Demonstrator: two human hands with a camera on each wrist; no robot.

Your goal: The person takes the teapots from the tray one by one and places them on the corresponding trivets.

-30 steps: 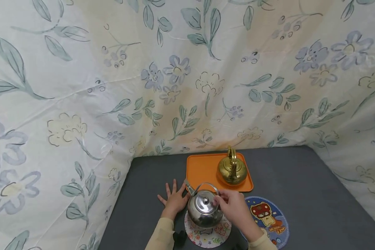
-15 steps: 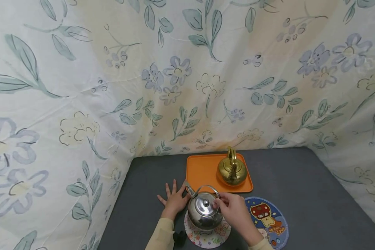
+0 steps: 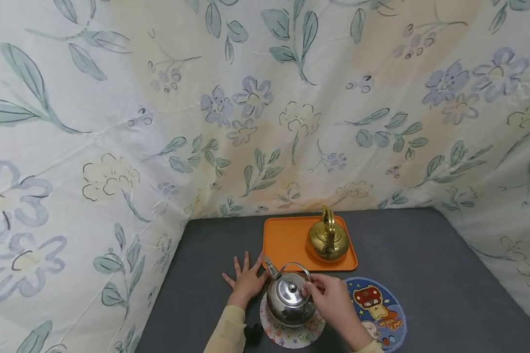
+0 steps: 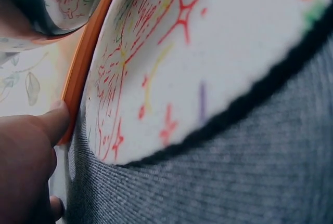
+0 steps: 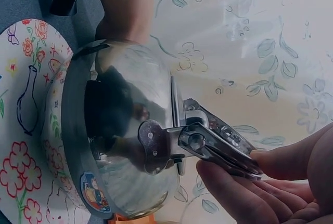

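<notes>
Thumb and fingers of my right hand (image 3: 335, 301) pinch the raised handle (image 5: 223, 146) of a shiny silver kettle (image 3: 290, 304). The kettle stays close over a round white mat (image 3: 291, 338) with coloured flower drawings, its spout towards the back left. The mat's pattern mirrors on its lower part in the right wrist view. My left hand (image 3: 248, 283) lies on the dark table with fingers spread, left of the spout. In the left wrist view, a digit of that hand touches the edge of the orange tray (image 4: 83, 68).
A golden kettle (image 3: 329, 240) stands on the right side of the orange tray, behind the silver one. Right of my right hand lies a round blue mat (image 3: 395, 304) with a mushroom picture. A floral cloth (image 3: 291, 122) hangs behind the table and along its sides.
The silver kettle and my right hand have shifted very slightly to the right. My left hand keeps its place.
</notes>
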